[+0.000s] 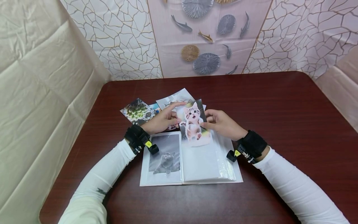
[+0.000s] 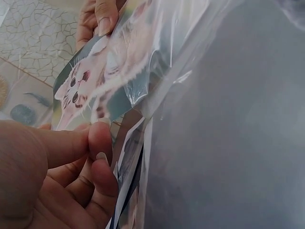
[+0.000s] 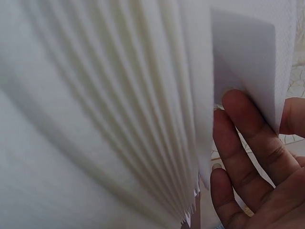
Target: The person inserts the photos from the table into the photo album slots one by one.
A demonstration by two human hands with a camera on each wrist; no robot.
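Left hand (image 1: 163, 119) and right hand (image 1: 221, 123) each pinch one side edge of the kitten photo (image 1: 193, 119). Photo sits between them, lower end in a clear sleeve (image 1: 199, 165); open album (image 1: 144, 177) below grip, succulent photo (image 1: 137, 111) beside left hand.

Two hands (image 1: 162, 119) (image 1: 222, 124), two wrist cameras (image 1: 153, 149) (image 1: 231, 156), one album (image 1: 199, 166), one kitten photo (image 1: 193, 123), one grey photo (image 1: 166, 155); toward the album's eleven o'clock, partly covered, seemingly at least three loose photos (image 1: 137, 111).

Curtained nook — cream drape (image 1: 42, 93), patterned hanging (image 1: 167, 59), reddish-brown table (image 1: 265, 99)
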